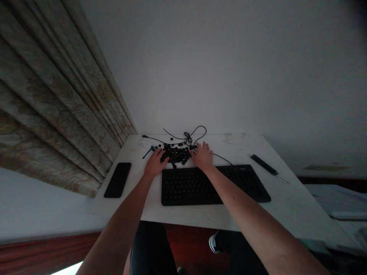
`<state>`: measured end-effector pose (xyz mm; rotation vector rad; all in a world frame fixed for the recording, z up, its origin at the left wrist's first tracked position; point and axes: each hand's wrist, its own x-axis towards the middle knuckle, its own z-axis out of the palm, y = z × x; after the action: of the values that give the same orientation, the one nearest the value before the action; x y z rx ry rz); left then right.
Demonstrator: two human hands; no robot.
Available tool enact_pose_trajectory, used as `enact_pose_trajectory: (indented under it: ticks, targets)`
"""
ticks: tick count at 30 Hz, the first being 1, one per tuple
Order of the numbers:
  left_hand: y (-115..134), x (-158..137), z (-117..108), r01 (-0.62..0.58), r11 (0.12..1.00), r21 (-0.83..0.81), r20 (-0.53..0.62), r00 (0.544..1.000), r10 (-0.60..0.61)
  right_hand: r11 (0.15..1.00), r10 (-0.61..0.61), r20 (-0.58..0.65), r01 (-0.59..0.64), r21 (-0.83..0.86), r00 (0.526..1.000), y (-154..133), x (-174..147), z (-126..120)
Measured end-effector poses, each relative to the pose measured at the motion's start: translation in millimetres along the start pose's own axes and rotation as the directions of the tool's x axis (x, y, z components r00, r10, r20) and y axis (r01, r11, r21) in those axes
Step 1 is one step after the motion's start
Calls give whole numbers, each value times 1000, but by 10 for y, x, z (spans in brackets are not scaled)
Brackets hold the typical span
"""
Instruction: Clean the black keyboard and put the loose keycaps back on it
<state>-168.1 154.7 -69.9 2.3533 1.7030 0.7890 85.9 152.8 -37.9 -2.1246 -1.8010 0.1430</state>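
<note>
A heap of small black keycaps (178,154) lies on the white table behind a black keyboard (187,187). My left hand (155,162) rests at the heap's left side, fingers spread and touching its edge. On the other side, my right hand (203,156) has its fingers apart, with the thumb by the keycaps. Neither hand appears to hold anything. My right forearm crosses over the keyboard and hides part of its keys. Beside my left fingertips is a thin blue tool (147,152), its far end close to some keycaps.
The keyboard's black cable (200,128) loops behind the heap, its plug (145,136) at the left. A black phone (117,180) lies at the table's left. Toward the right is a dark narrow strip (264,164). A patterned curtain (57,88) hangs left; a wall (195,76) stands behind.
</note>
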Motion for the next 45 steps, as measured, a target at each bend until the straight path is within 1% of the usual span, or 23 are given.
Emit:
enact_pose_trajectory:
  ticks: [3,5,7,9,12,15,17,19,21,23,26,27,29,32,34,37,39,40,43,45]
  targets:
    - [8,-7,-5,-15,1000,-13,11,1000,15,1000,27,90,-26,-11,996,105,68,5]
    - [6,-11,-6,-22,1000,-9,-7,1000,22,1000,1,121,0,-15,993,189,138,-5]
    - [-5,-10,-7,-7,1000,13,-54,998,8,999,-44,137,48,-21,990,269,215,-17]
    - [-28,-1,-9,37,998,47,-129,991,-31,997,-79,148,81,-13,986,334,287,-23]
    - [-77,28,-15,136,987,81,-248,962,-112,997,-76,150,73,24,986,395,371,-19]
    - [-121,63,-11,203,976,72,-297,939,-174,996,-63,169,50,81,984,417,418,-11]
    - [-137,77,5,202,977,66,-296,939,-174,992,-58,185,36,118,981,423,434,-15]
    - [-141,81,27,177,982,70,-284,947,-151,990,-46,179,21,141,983,432,442,-33]
    - [-139,76,48,151,985,80,-262,957,-126,990,-30,145,10,141,989,451,439,-63]
    - [-134,69,60,136,986,93,-234,966,-111,993,-14,84,4,117,996,475,422,-97]
    - [-129,65,59,132,985,113,-203,973,-107,994,-49,24,46,102,999,488,365,-133]
    - [-127,65,55,129,985,112,-195,975,-105,990,-75,30,71,118,997,477,338,-136]
    - [-124,61,45,116,989,87,-175,980,-99,976,-139,86,121,181,987,435,281,-127]
    - [-116,48,27,93,995,23,-141,986,-89,938,-245,199,180,296,949,349,213,-88]
    - [-107,36,15,75,997,-3,-123,990,-75,922,-273,213,192,335,938,309,205,-59]
    - [-90,27,1,52,999,-7,-129,990,-52,950,-200,115,164,267,973,288,256,-35]
    - [-81,28,1,60,998,3,-156,986,-58,967,-194,65,179,184,979,279,303,-34]
    - [-77,29,4,68,998,7,-167,984,-66,968,-215,70,203,147,974,269,322,-35]
    - [-71,33,15,87,996,7,-155,984,-85,959,-282,160,271,85,946,211,340,-33]
    - [-71,32,19,88,996,-2,-124,988,-88,967,-253,192,246,61,948,164,336,-16]
